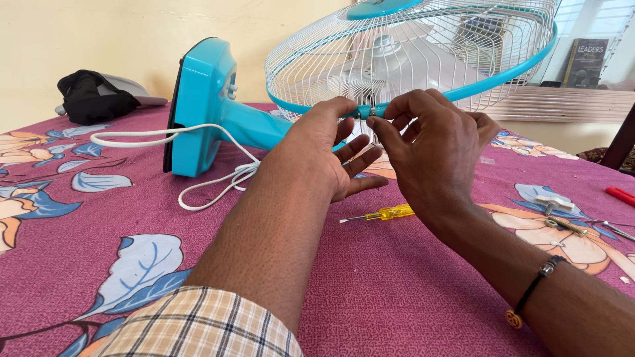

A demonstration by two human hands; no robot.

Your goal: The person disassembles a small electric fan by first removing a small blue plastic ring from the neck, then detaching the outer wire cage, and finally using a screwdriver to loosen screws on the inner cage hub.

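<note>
Turquoise clip: sits on the blue rim of the fan guard, at its near edge, far centre of the scene.
Fan: lies tipped over on the bed; white wire guard closed around the blades, blue base to the left.
Progress: guard halves look joined; the clip is in place but both hands are on it, so I judge it not yet finished.
Left hand: thumb on the clip, other fingers spread loose beneath, gripping nothing.
Right hand: fingertips pinched on the clip's small fastener.
Near: yellow screwdriver lying unused just below the hands.
Left: white cord trailing by the base.
Right: small metal parts.
</note>
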